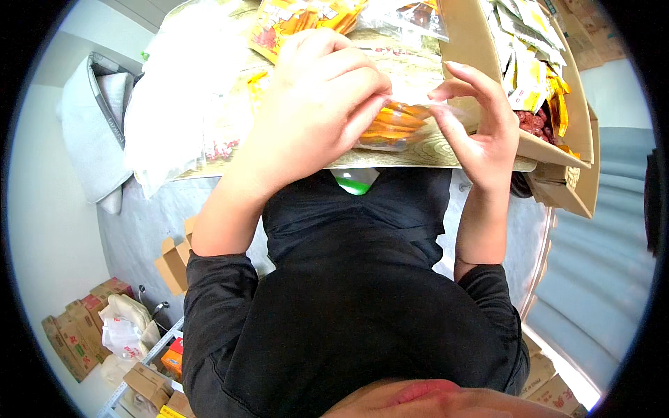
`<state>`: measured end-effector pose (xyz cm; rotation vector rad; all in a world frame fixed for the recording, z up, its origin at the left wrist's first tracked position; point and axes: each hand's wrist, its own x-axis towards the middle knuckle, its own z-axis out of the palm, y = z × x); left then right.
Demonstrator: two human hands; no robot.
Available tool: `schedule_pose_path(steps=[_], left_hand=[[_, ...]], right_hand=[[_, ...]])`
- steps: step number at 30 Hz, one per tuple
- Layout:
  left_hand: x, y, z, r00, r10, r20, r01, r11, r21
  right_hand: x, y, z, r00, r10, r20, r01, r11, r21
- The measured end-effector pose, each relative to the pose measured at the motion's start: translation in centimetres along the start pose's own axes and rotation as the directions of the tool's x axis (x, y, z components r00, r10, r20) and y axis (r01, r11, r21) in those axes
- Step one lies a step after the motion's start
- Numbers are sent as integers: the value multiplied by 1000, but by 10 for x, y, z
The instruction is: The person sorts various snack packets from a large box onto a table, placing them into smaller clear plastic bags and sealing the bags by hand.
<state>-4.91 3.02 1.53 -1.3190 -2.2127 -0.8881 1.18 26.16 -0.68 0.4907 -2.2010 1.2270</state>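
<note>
A clear plastic bag [394,132] with several orange packets inside lies near the front edge of the table [453,155]. My left hand [317,104] is closed, its thumb and fingers pinching the bag's upper edge at the left. At the right end of that same edge, the thumb and index finger of my right hand [482,122] pinch the thin film, with the other fingers curled above. Behind my left hand is a pile of orange printed packets [296,24]. Clear plastic packaging [421,17] lies farther back.
A heap of clear, whitish plastic bags [185,90] covers the table's left side. On the right, an open cardboard box [474,45] holds white-green packets [526,76], orange packets and dark red ones [533,124]. A grey cloth-like item [94,132] hangs at the far left.
</note>
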Motion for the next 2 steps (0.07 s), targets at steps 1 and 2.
schedule_pose_path(steps=[1, 2], left_hand=[[3, 2, -2, 999, 26, 31, -28, 998, 56], [4, 2, -2, 999, 32, 33, -33, 998, 57]], right_hand=[[0, -2, 0, 1000, 11, 12, -11, 1000, 26], [0, 0, 0, 1000, 14, 23, -14, 1000, 8]])
